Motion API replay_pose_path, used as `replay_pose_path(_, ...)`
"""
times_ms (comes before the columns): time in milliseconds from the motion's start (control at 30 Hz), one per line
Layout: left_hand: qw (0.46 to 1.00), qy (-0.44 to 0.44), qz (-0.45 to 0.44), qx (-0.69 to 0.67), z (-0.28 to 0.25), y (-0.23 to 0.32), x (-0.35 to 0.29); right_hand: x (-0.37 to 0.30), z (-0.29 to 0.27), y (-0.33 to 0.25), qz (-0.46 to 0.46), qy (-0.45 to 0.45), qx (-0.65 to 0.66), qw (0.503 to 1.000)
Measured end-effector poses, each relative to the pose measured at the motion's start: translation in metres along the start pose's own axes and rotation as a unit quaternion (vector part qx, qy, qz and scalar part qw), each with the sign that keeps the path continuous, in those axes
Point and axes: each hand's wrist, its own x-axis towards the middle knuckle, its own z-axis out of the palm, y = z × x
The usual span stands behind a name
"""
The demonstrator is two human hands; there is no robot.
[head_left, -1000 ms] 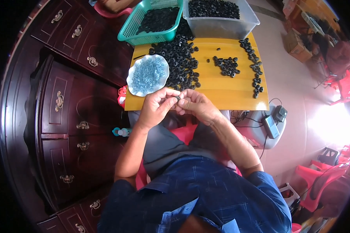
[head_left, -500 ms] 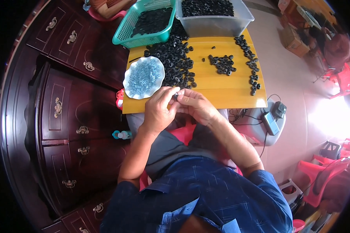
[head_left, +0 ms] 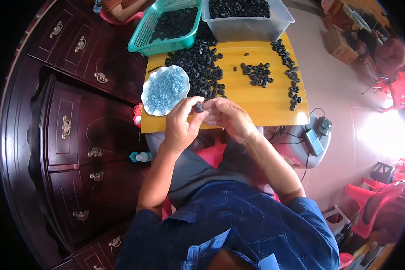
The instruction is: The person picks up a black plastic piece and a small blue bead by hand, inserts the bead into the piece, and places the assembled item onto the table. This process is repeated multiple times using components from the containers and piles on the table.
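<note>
My left hand (head_left: 181,122) pinches a small black ring-like part (head_left: 199,106) between thumb and fingers above the table's near edge. Close beside it is my right hand (head_left: 235,119), its thumb pressed against its fingers; whatever lies between them is too small to make out. Left of the hands, a white scalloped plate (head_left: 145,100) carries a heap of clear bluish slivers (head_left: 167,90). Behind the hands spreads a big pile of black parts (head_left: 202,72) of the same kind. A smaller cluster of these black parts (head_left: 257,74) lies on the yellow table (head_left: 256,112).
A row of black parts (head_left: 294,83) runs along the table's right side. At the back stand a green basket (head_left: 137,41) and a clear plastic bin (head_left: 252,29), both holding black pieces. Dark wooden drawers (head_left: 63,130) border the left. A stool with cables and a device (head_left: 313,141) is at right.
My hands have drawn slightly apart. The black part now shows more plainly in my left fingers, and my right fingers have shifted a little to the right.
</note>
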Motion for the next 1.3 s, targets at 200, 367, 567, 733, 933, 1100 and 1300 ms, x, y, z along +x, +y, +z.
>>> replay_pose_path(200, 0.999, -0.019, -0.027, -0.028, -0.009, -0.009, -0.006, 0.009, -0.016, -0.039, -0.221, 0.131, -0.309, 0.916)
replay_pose_path(367, 0.989, -0.011, -0.087, -0.122, -0.011, -0.026, -0.025, 0.063, -0.061, -0.101, -0.322, 0.233, -0.636, 0.661)
replay_pose_path(567, 0.966, -0.047, -0.127, -0.221, -0.014, -0.028, -0.036, 0.111, -0.137, -0.134, -0.288, 0.194, -0.686, 0.64)
replay_pose_path(733, 0.962, -0.021, -0.147, -0.23, -0.021, -0.039, -0.049, 0.114, -0.126, -0.117, -0.279, 0.162, -0.691, 0.647)
replay_pose_path(933, 0.96, -0.026, -0.145, -0.239, -0.02, -0.038, -0.048, 0.103, -0.099, -0.096, -0.27, 0.074, -0.7, 0.657)
replay_pose_path(1100, 0.963, -0.021, -0.135, -0.231, -0.023, -0.036, -0.049, 0.104, -0.092, -0.086, -0.26, 0.053, -0.705, 0.658)
replay_pose_path(1300, 0.965, -0.01, -0.141, -0.221, -0.029, -0.037, -0.053, 0.11, -0.086, -0.082, -0.262, 0.114, -0.606, 0.743)
